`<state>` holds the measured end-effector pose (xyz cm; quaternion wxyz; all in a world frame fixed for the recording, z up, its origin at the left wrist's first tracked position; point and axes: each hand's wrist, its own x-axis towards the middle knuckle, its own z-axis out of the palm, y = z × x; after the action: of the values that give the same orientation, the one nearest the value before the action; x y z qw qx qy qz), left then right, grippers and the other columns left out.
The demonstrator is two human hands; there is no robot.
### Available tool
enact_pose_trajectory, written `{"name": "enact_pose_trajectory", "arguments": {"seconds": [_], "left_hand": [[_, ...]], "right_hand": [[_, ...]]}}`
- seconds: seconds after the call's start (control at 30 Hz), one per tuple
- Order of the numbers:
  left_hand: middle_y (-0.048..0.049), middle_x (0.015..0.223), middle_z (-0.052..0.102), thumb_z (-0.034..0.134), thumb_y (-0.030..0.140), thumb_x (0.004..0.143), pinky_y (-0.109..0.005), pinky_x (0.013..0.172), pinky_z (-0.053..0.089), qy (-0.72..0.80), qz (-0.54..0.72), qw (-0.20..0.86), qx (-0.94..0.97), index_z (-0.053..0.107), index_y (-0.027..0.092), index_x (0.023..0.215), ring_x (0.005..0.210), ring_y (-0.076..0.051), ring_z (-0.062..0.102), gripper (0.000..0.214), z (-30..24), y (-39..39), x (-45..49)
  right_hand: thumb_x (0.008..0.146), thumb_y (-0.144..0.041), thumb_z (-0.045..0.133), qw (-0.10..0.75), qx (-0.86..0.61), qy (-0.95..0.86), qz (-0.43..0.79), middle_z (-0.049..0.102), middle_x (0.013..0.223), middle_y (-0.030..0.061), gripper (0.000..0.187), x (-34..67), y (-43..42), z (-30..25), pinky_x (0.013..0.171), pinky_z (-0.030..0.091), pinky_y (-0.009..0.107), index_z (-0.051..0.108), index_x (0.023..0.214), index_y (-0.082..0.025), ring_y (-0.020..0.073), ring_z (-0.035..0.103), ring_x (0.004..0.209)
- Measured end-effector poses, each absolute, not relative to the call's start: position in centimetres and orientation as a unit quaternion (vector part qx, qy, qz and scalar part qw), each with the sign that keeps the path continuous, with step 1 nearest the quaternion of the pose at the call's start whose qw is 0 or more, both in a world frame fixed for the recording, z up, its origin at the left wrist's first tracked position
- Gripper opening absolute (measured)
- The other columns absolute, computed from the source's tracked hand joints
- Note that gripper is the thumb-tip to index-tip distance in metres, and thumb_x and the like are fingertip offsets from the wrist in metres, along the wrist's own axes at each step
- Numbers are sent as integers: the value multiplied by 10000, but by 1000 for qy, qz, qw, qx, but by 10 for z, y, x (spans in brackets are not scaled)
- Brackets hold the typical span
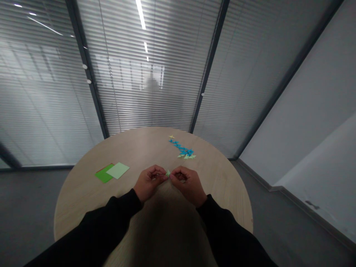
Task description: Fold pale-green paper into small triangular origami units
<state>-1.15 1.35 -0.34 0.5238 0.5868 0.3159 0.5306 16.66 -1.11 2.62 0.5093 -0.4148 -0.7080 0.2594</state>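
Observation:
My left hand (148, 181) and my right hand (187, 183) meet over the middle of a round wooden table (83, 200). Both are closed in a pinch on one small pale green folded paper piece (168, 172), which shows between the fingertips. Both arms wear black sleeves. Further back on the table lies a row of several small folded paper pieces (183, 149), mostly blue, with pale green ones at the near end and a yellow one at the far end.
To the left lies a small stack of square paper sheets (112, 172), pale green over darker green and orange. Glass walls with closed blinds stand behind the table. Grey floor surrounds it, and a white wall runs along the right.

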Motion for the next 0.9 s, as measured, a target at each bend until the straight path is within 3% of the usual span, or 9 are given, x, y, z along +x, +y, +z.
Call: {"name": "enact_pose_trajectory", "arguments": {"seconds": [0.17, 0.6, 0.9], "left_hand": [[-23, 757, 695, 816, 337, 722, -268, 674, 466, 329, 536, 504, 592, 680, 171, 822, 694, -145, 625, 237, -8, 16, -12], [-25, 753, 697, 787, 289, 729, -275, 672, 463, 368, 524, 442, 629, 690, 168, 830, 689, -150, 616, 185, 1, 9, -8], [-15, 823, 703, 849, 314, 670, -263, 711, 482, 327, 564, 563, 507, 669, 177, 914, 730, -133, 637, 333, -2, 14, -7]], "right_hand": [[788, -263, 662, 522, -412, -702, 253, 685, 686, 14, 96, 165, -11, 25, 543, 501, 223, 678, 835, -181, 132, 622, 581], [751, -135, 602, 480, -420, -764, 101, 629, 663, -10, 64, 166, -11, 23, 585, 457, 225, 636, 748, -189, 126, 577, 592], [825, -241, 646, 525, -416, -720, 181, 716, 768, 34, 98, 165, -8, 23, 634, 549, 256, 696, 889, -186, 152, 664, 662]]}}
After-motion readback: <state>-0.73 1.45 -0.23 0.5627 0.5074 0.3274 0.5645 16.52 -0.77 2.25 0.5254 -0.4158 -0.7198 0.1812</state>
